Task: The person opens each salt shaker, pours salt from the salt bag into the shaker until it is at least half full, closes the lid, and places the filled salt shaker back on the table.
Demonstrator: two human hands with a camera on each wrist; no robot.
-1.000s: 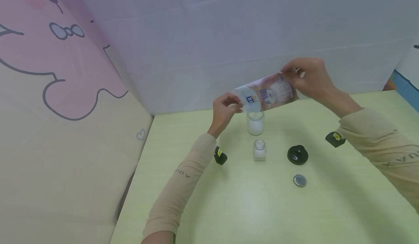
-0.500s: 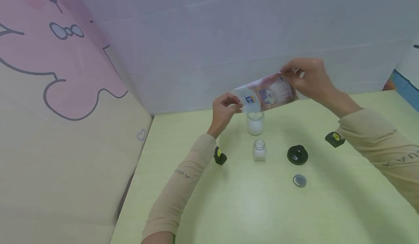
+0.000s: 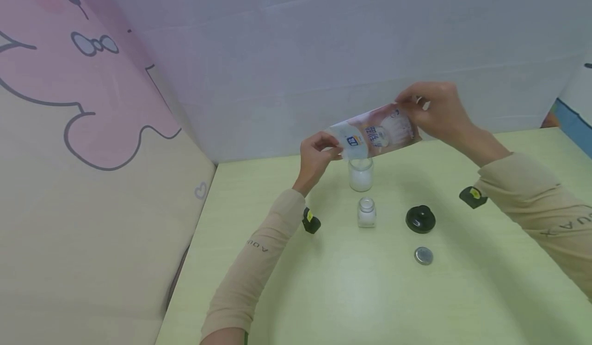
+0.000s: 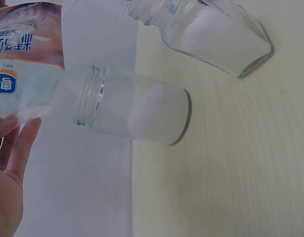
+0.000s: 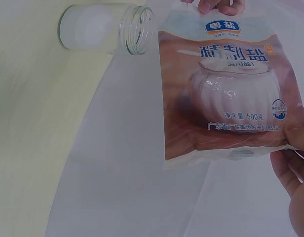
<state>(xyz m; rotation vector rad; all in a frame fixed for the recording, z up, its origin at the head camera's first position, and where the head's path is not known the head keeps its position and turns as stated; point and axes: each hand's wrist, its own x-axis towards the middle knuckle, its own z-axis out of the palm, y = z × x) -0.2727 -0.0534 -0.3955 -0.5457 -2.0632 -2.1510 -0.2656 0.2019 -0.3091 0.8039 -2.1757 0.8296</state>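
A salt bag (image 3: 386, 129), pinkish brown with a pale end, is held tilted above the table. My left hand (image 3: 318, 157) pinches its lower, pale end; in the left wrist view that hand's fingers (image 4: 31, 143) touch the bag's edge. At the upper end my right hand (image 3: 437, 109) grips a corner between thumb and fingers. Just under the bag's pale end stands a wide glass jar (image 3: 361, 176), uncapped and partly filled with white grains. Whether salt is falling into it is too faint to tell. The bag's printed front (image 5: 231, 94) faces the right wrist camera.
Nearer on the table (image 3: 351, 293) stands a smaller open glass jar (image 3: 367, 214) holding white grains. To its right lie a black knobbed lid (image 3: 420, 219) and a silver metal cap (image 3: 423, 255). A pale curtain-like backdrop (image 3: 277, 67) hangs behind the table.
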